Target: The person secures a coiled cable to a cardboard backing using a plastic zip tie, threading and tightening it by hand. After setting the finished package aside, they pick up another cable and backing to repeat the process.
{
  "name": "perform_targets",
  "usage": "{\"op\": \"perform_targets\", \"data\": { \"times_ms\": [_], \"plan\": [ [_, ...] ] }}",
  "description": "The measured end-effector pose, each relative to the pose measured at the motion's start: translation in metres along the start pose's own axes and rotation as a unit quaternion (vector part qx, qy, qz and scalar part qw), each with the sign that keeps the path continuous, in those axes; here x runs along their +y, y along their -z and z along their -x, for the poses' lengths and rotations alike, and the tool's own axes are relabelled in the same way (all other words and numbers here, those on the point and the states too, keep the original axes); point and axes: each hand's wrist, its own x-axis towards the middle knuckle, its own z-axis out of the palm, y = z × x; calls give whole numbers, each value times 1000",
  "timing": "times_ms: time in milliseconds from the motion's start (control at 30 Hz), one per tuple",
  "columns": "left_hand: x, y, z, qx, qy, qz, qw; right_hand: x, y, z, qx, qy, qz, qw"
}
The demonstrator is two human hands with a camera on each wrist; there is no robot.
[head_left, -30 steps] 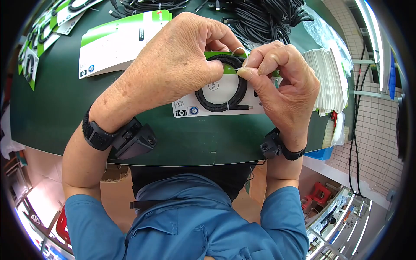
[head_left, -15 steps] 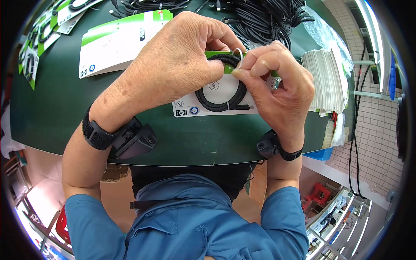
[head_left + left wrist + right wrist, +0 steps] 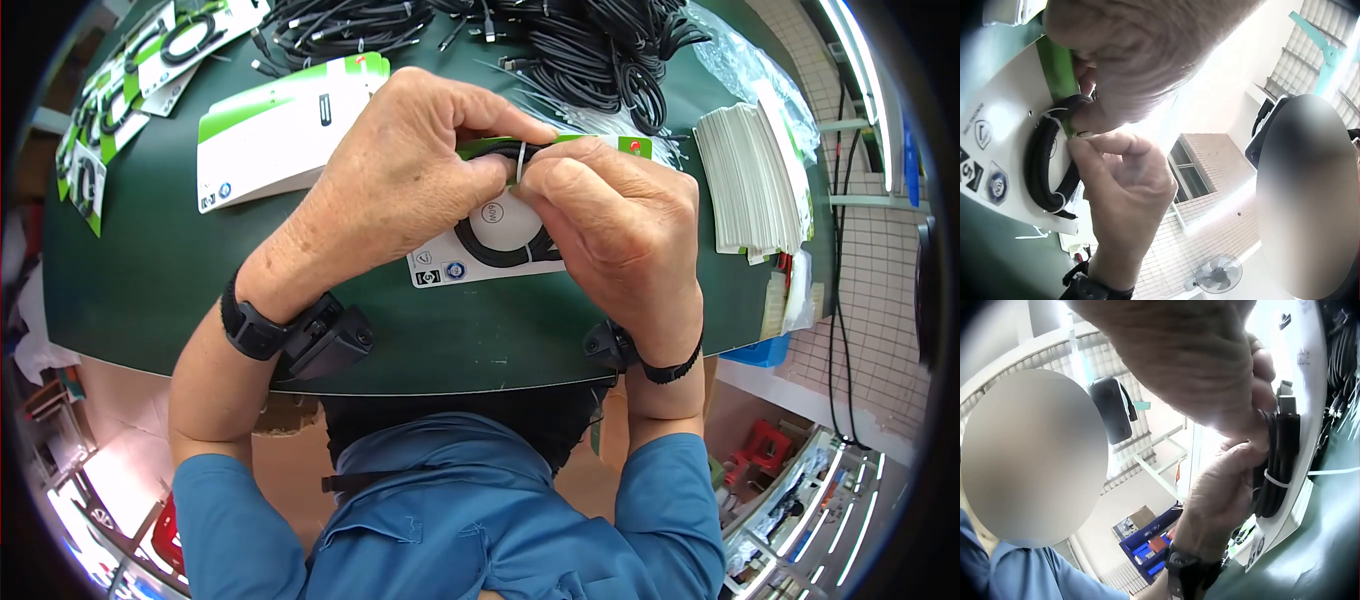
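A black cable coil (image 3: 492, 256) lies against a white and green printed card (image 3: 508, 214) in the head view. My left hand (image 3: 400, 165) grips the coil and the card's green edge, thumb in front and forefinger along the top. A thin white cable tie (image 3: 521, 160) loops over the upper part of the coil. The fingertips of my right hand (image 3: 625, 215) pinch at this tie, next to my left thumb; the tie's tail is hidden by the fingers. A second white tie (image 3: 1057, 203) binds the coil's lower part in the left wrist view. A metal cable plug (image 3: 1287, 403) shows in the right wrist view.
A stack of printed cards (image 3: 270, 140) lies left of the hands, another stack (image 3: 745, 180) to the right. Finished-looking carded cables (image 3: 190, 40) are at the far left. Loose black cables (image 3: 600, 50) and white ties (image 3: 590, 118) lie behind. The table's front edge (image 3: 470, 393) is near.
My right hand has moved left and turned over the coil, its fingertips now beside my left thumb. The tie's loop, standing up earlier, now lies across the coil. The head view has shifted slightly.
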Motion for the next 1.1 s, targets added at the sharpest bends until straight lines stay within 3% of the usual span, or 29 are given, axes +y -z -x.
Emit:
{"op": "perform_targets", "data": {
  "times_ms": [67,200,267,300,400,433,500,533,600,733,767,867,1033,1067,1100],
  "plan": [
    [-1,1,-1,2,2,-18,1000,2,3,-1,14,-2,-5,1000],
    [4,5,-1,6,-1,93,996,11,25,-2,95,-105,-120,983],
    [8,10,0,13,-2,81,997,30,30,-2,257,-242,-186,917],
    [10,11,-1,17,-4,75,997,41,30,-1,265,-241,-185,915],
    [10,11,0,32,-30,94,995,70,23,2,210,-329,-359,848],
    [10,11,0,42,-41,107,993,70,19,4,217,-327,-357,848],
    [12,10,-1,40,-46,107,992,67,11,6,37,-197,-366,909],
    [12,11,-1,45,-47,111,992,65,5,13,39,-192,-364,911],
    [12,11,-1,54,-55,115,990,56,-11,34,-10,-273,-571,774],
    [13,11,-1,65,-58,142,986,55,-32,48,17,-248,-615,748],
    [13,11,-1,58,-55,133,988,55,-33,49,13,-245,-613,751],
    [13,11,-1,47,-48,121,990,56,-31,51,2,-125,-386,914],
    [12,8,-2,40,-48,130,990,58,-32,55,-1,-87,-288,954],
    [12,6,-1,35,-47,129,990,48,-29,48,32,-182,-467,865],
    [12,5,-1,30,-46,128,990,38,-26,41,65,-268,-622,733]
  ]
}}
